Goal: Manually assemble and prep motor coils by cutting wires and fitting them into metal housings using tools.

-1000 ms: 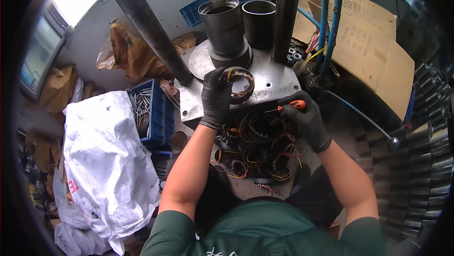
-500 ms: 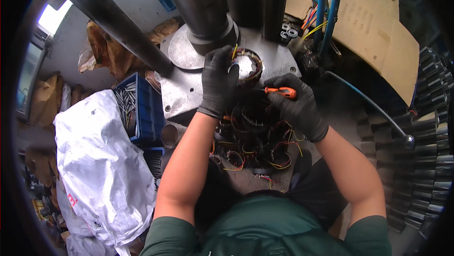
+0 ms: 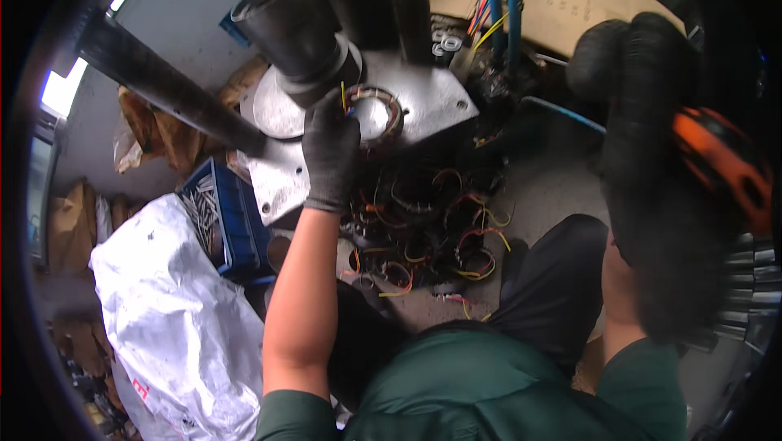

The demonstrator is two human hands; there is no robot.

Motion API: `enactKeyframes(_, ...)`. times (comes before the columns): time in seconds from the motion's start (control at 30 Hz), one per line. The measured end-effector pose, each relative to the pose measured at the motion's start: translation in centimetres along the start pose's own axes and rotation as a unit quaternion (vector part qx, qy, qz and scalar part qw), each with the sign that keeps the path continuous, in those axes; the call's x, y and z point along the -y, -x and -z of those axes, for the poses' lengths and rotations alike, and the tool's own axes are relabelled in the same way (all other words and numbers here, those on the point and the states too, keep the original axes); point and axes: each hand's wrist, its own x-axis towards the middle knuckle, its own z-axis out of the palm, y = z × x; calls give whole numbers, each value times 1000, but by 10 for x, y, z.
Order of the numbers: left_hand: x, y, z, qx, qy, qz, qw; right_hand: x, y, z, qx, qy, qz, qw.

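Note:
A wire-wound stator ring [image 3: 396,112] sits on the grey metal plate [image 3: 436,99] of a press-like stand. My gloved left hand [image 3: 330,152] is at its left edge, fingers closed around its lead wires; a yellow wire [image 3: 343,96] sticks up by the fingertips. What else those fingers touch is hidden. My right hand [image 3: 652,156], also in a black glove, is raised close to the camera at the right, blurred. It is wrapped round an orange-and-black screwdriver handle [image 3: 721,160]; the blade does not show.
Several wound stators with coloured leads [image 3: 476,258] lie below the plate. A dark metal cylinder [image 3: 285,30] stands behind, with a slanting post [image 3: 171,87] at left. A blue bin [image 3: 244,229] of metal parts adjoins a white sack [image 3: 171,294]. Cardboard [image 3: 586,1] leans at far right.
My right hand has lifted away from the stator, up and to the right toward the camera, with the screwdriver. The left hand stays by the stator. The whole view has shifted.

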Motion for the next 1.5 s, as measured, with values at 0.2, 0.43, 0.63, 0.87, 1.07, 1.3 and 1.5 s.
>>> enactKeyframes(0.2,1,-1,7,3,15,14,1000,8,-33,1,-60,-64,72,994)
enactKeyframes(0.43,-22,-11,3,-19,-6,-51,999,-4,-71,14,-75,-118,162,977)
enactKeyframes(0.63,-7,35,3,-36,-33,24,998,10,-113,26,-255,-174,228,923)
enactKeyframes(0.87,-18,10,2,-38,32,-28,998,-39,-68,-15,-39,-277,176,944)
enactKeyframes(1.07,2,-20,-2,-27,14,-39,999,-66,-30,-31,176,-348,72,918)
enactKeyframes(1.3,1,5,4,-50,-25,-87,995,-41,3,-49,217,-454,19,864)
enactKeyframes(1.5,-9,20,2,-6,6,-54,999,-104,40,-141,289,-468,-90,830)
